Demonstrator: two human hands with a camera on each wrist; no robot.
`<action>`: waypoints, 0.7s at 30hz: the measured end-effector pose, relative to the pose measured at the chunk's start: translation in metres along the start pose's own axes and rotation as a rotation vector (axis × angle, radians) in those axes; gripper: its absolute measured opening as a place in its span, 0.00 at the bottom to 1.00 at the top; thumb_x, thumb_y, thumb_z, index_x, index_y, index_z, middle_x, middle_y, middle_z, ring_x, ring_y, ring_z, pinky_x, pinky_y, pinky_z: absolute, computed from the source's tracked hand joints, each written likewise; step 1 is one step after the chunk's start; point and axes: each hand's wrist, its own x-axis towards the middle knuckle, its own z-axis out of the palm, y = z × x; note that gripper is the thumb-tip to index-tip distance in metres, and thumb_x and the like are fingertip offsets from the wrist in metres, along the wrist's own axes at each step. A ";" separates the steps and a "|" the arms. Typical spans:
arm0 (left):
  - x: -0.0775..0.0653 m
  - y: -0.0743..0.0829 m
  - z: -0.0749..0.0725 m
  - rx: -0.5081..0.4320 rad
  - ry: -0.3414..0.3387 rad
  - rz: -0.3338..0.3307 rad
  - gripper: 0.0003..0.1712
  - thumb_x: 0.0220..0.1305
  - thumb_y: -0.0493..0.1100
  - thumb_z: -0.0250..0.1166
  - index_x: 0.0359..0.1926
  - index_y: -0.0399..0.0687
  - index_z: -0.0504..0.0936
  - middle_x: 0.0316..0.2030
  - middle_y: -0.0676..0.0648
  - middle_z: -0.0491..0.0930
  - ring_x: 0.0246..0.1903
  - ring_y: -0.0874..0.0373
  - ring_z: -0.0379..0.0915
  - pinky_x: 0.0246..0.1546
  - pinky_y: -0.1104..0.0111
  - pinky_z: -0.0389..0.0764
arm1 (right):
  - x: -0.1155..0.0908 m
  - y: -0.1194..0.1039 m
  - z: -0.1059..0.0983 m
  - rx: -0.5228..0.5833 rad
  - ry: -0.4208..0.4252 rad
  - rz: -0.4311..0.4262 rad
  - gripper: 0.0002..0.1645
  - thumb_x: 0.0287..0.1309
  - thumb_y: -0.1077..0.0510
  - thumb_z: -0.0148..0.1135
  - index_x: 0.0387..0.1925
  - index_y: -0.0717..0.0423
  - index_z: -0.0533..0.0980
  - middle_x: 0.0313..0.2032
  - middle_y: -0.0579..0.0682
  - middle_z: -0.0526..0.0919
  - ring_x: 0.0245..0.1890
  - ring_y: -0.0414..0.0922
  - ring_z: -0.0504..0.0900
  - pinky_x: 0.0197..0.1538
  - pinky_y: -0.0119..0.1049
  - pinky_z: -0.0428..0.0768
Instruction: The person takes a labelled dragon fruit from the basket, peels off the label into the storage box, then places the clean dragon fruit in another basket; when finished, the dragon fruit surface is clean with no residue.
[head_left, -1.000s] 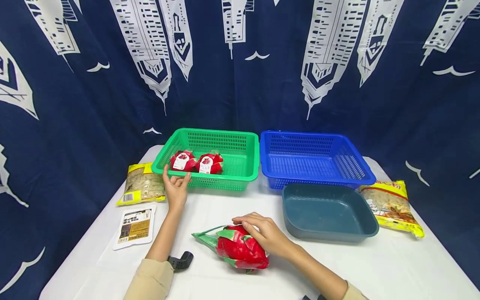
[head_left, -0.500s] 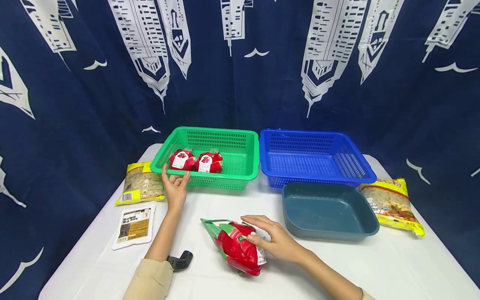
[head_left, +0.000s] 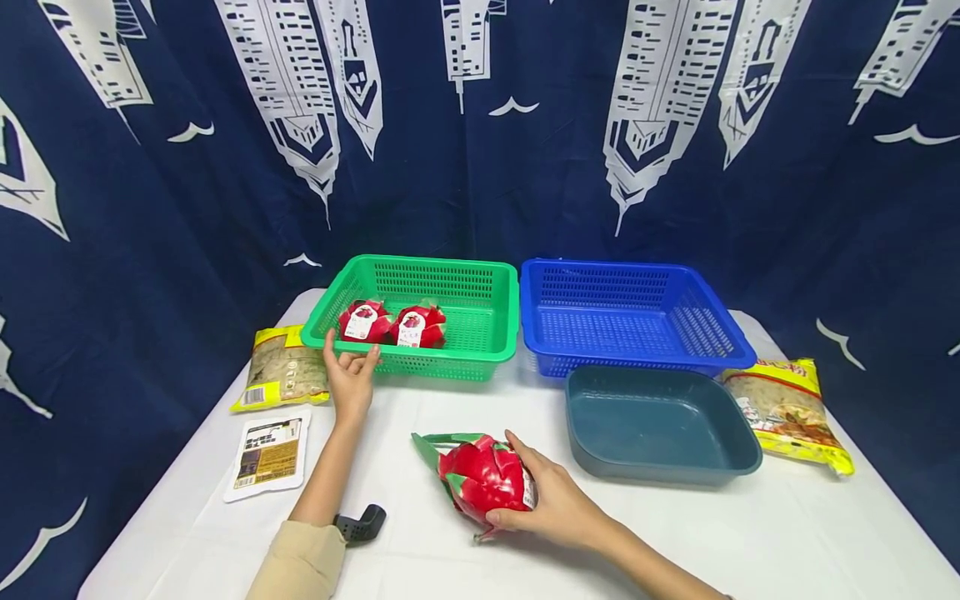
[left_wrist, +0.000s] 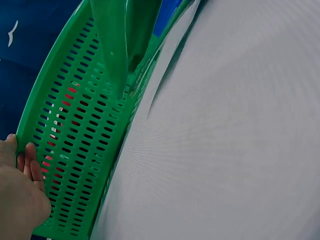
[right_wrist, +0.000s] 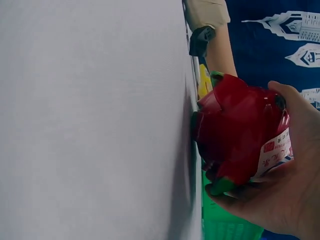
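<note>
My right hand [head_left: 551, 504] grips a large red dragon fruit [head_left: 483, 479] with green leaf tips, its thumb and fingers spread round the labelled end. The fruit is on or just above the white table; which one I cannot tell. In the right wrist view the dragon fruit [right_wrist: 240, 127] sits between thumb and fingers. At the near left corner of the green basket [head_left: 442, 362], my left hand [head_left: 351, 379] holds the rim, fingers bent against the wall in the left wrist view. Two smaller labelled dragon fruits, one left [head_left: 365, 321] and one right [head_left: 418, 326], lie inside that basket.
A blue basket [head_left: 637, 360] stands right of the green one, with a dark teal tub [head_left: 660, 475] before it. Yellow bags lie at left [head_left: 288, 367] and right [head_left: 787, 412]. A white flat packet [head_left: 268, 454] lies near my left forearm.
My right hand has shifted from lying over the top of the large dragon fruit to gripping its right end. The fruit has turned and moved slightly right. My left hand stays put.
</note>
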 end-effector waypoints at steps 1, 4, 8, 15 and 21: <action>0.000 0.000 0.000 0.001 0.001 -0.001 0.46 0.58 0.35 0.64 0.70 0.44 0.46 0.29 0.48 0.70 0.24 0.66 0.75 0.34 0.73 0.78 | 0.001 0.001 0.000 0.020 0.008 -0.008 0.59 0.39 0.35 0.70 0.68 0.56 0.56 0.60 0.50 0.69 0.57 0.47 0.70 0.55 0.49 0.71; -0.001 0.002 0.001 0.011 0.002 -0.009 0.46 0.58 0.35 0.64 0.70 0.44 0.46 0.28 0.49 0.70 0.24 0.66 0.75 0.33 0.75 0.77 | 0.003 0.003 0.001 0.056 0.022 -0.035 0.56 0.37 0.36 0.72 0.67 0.47 0.58 0.58 0.46 0.70 0.55 0.44 0.71 0.54 0.46 0.73; 0.000 0.003 0.002 0.040 -0.004 -0.033 0.46 0.58 0.36 0.64 0.70 0.46 0.46 0.29 0.49 0.70 0.25 0.66 0.75 0.33 0.77 0.76 | 0.010 0.003 0.001 -0.035 0.077 -0.104 0.55 0.33 0.37 0.74 0.66 0.40 0.59 0.58 0.42 0.70 0.54 0.43 0.71 0.53 0.46 0.73; 0.001 0.008 -0.001 0.034 -0.003 -0.068 0.47 0.58 0.35 0.64 0.71 0.47 0.45 0.30 0.45 0.70 0.25 0.65 0.75 0.34 0.74 0.77 | 0.047 0.005 -0.010 -0.386 0.219 -0.369 0.57 0.26 0.43 0.75 0.64 0.48 0.62 0.61 0.47 0.67 0.47 0.42 0.66 0.50 0.42 0.67; -0.005 0.023 0.002 0.055 -0.016 -0.065 0.46 0.59 0.32 0.62 0.70 0.44 0.45 0.30 0.44 0.70 0.25 0.63 0.75 0.33 0.75 0.77 | 0.063 0.011 -0.009 -0.521 0.135 -0.517 0.56 0.25 0.48 0.75 0.64 0.47 0.62 0.63 0.50 0.64 0.55 0.47 0.62 0.57 0.45 0.63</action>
